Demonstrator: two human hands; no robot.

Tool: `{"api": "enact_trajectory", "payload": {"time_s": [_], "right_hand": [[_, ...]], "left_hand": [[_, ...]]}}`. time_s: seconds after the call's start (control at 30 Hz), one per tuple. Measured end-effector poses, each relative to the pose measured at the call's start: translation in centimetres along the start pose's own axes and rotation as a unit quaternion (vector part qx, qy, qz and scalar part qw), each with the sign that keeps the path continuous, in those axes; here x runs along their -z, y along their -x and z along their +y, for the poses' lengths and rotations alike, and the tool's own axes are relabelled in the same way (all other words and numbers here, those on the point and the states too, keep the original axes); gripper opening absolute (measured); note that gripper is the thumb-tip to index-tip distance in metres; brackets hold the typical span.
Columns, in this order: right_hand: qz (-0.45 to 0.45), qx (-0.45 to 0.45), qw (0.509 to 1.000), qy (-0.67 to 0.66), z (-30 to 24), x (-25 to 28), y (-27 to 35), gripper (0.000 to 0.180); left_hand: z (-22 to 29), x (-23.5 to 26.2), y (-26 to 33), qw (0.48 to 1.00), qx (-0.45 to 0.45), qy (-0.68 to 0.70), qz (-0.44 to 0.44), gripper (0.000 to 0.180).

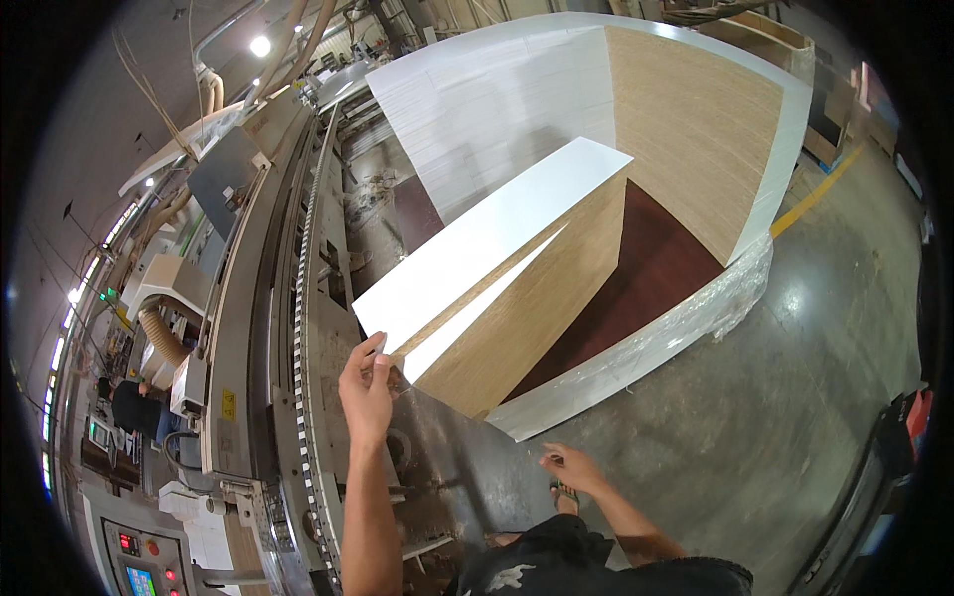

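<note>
So closest in, the right hand (574,467) hangs low by the hip with loosely spread fingers, gripping nothing, over the grey concrete floor (795,397). A sandalled foot (564,494) shows just under it.

A bit further out, the left hand (366,389) is up at the near corner of the top panel (487,238), a long white board with a wood-coloured edge. Thumb and fingers look pinched on that corner, though the hand covers the contact, so I can't say how firm the grip is. The panel lies on a short stack (527,318) of the same boards, near end just beside the machine bed (328,338), far end pointing at the big pile.

My read: this is the pick-up step, the top board being peeled off its stack with one hand. One corner pinch won't carry a board that long, so the next move probably calls for the free right hand to get under the long edge, then a swing left onto the bed without dragging across the board below.

Left of that runs the long edge machine with its toothed track (301,298), control panel (139,566) at the bottom, and another person (134,407) working down the line. Furthest back sits the big pile (596,109) of white and wood sheets on a pallet, plastic wrap (686,318) bunched round its base.
</note>
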State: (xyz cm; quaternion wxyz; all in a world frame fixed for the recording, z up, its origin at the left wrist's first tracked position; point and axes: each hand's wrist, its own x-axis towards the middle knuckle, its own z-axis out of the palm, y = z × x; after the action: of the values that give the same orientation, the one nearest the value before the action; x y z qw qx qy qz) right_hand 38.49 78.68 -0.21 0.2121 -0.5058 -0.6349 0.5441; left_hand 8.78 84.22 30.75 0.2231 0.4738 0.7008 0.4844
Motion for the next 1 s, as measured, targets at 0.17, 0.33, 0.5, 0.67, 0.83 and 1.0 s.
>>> {"api": "enact_trajectory", "payload": {"time_s": [0.17, 0.33, 0.5, 0.67, 0.83, 1.0], "right_hand": [[-0.01, 0.053, 0.998, -0.014, -5.4, 1.3, -1.0, 0.056], [-0.014, 0.097, 0.995, -0.029, -8.5, -1.1, 0.3, 0.051], [-0.008, 0.102, 0.991, -0.081, -8.1, -4.7, 2.9, 0.051], [-0.092, 0.111, 0.963, -0.228, -11.9, -8.3, 4.2, 0.049], [-0.05, 0.171, 0.938, -0.296, -20.7, -8.1, 2.7, 0.071], [-0.068, 0.271, 0.856, -0.434, -28.9, -10.2, 2.3, 0.11]], "left_hand": [[2.4, 0.8, -3.4, 0.996, 0.08, 0.019, 0.016, 0.061], [-3.2, 2.0, -13.0, 0.991, 0.031, -0.115, -0.061, 0.08], [-1.2, 2.4, -9.8, 0.991, 0.103, -0.033, -0.085, 0.063], [-3.1, 4.7, -7.2, 0.988, 0.113, 0.066, -0.083, 0.056], [-1.8, 4.7, -4.6, 0.984, 0.127, 0.089, -0.088, 0.053], [-7.9, 5.1, -5.6, 0.997, 0.061, 0.049, -0.005, 0.051]]}}
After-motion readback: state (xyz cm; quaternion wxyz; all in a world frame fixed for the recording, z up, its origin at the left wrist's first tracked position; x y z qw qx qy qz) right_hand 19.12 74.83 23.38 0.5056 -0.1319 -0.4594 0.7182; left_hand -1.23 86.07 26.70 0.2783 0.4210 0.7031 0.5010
